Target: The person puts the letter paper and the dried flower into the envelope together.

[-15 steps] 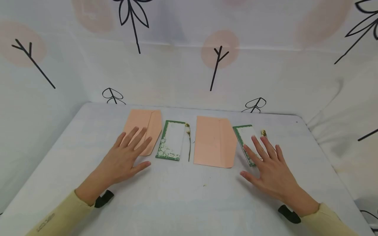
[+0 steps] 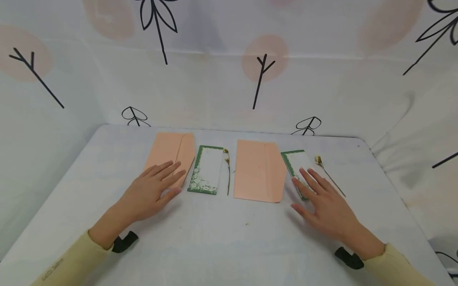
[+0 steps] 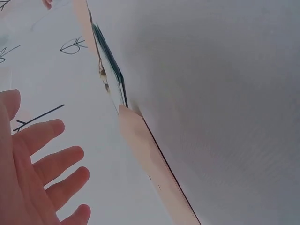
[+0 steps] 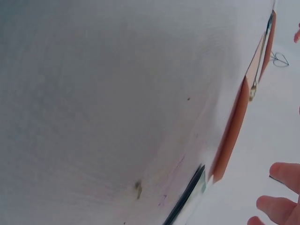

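Observation:
My left hand point(image 2: 148, 195) hovers over the lower part of the left peach envelope point(image 2: 171, 147), fingers spread and holding nothing. Beside that envelope lies a green-bordered white card point(image 2: 207, 169), with a dried flower point(image 2: 228, 169) along its right edge. My right hand point(image 2: 327, 208), also spread and empty, hangs over the lower right of a second green-bordered card point(image 2: 295, 161) and covers part of it. A second dried flower point(image 2: 319, 161) lies just past the right fingertips. In the left wrist view, the left fingers point(image 3: 58, 164) stand apart above the table.
Between the two cards lies a second peach envelope point(image 2: 255, 171). The white table point(image 2: 222, 246) carries a few tiny specks near its middle. A white cloth with black plant drawings point(image 2: 214, 87) hangs behind and at both sides.
Both hands have lowered slightly, and their fingers have drawn a little closer together. More of the right dried flower's stem shows now. The envelopes and cards lie as before.

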Motion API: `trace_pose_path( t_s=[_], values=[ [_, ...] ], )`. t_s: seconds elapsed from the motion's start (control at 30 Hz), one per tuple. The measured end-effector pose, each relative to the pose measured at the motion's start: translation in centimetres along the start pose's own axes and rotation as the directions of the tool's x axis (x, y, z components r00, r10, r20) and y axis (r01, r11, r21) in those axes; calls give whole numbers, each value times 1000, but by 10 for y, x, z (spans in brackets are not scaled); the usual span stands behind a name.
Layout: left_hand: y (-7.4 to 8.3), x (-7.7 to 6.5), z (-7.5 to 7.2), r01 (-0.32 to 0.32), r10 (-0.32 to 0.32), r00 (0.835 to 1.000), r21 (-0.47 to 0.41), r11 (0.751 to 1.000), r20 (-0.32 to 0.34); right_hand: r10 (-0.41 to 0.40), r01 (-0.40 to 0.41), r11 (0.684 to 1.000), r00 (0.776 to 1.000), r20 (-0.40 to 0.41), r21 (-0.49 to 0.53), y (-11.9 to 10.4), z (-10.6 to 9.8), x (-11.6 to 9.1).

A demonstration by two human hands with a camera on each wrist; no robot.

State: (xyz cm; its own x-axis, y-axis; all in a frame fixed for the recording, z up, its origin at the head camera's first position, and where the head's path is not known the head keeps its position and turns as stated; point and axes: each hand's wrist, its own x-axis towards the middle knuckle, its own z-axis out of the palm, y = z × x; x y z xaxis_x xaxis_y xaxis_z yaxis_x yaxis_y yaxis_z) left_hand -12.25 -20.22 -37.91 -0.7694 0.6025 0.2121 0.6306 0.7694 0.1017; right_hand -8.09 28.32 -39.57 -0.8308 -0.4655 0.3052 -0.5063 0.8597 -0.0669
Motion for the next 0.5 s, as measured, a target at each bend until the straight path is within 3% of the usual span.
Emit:
trace_pose_path(
  t_s=[0.1, 0.3, 0.5],
  values=[
    [0, 1, -2, 16, -17, 1000, -57, 998, -11, 24, -25, 998, 1000, 18, 51, -2, -2, 1],
    [-7, 3, -2, 36, -50, 994, -131, 991, -102, 83, -90, 983, 995, 52, 161, -7, -3, 3],
    [-17, 3, -2, 163, -189, 979, -262, 951, -77, 118, -129, 951, 991, 59, 281, -9, -2, 6]
  ],
)
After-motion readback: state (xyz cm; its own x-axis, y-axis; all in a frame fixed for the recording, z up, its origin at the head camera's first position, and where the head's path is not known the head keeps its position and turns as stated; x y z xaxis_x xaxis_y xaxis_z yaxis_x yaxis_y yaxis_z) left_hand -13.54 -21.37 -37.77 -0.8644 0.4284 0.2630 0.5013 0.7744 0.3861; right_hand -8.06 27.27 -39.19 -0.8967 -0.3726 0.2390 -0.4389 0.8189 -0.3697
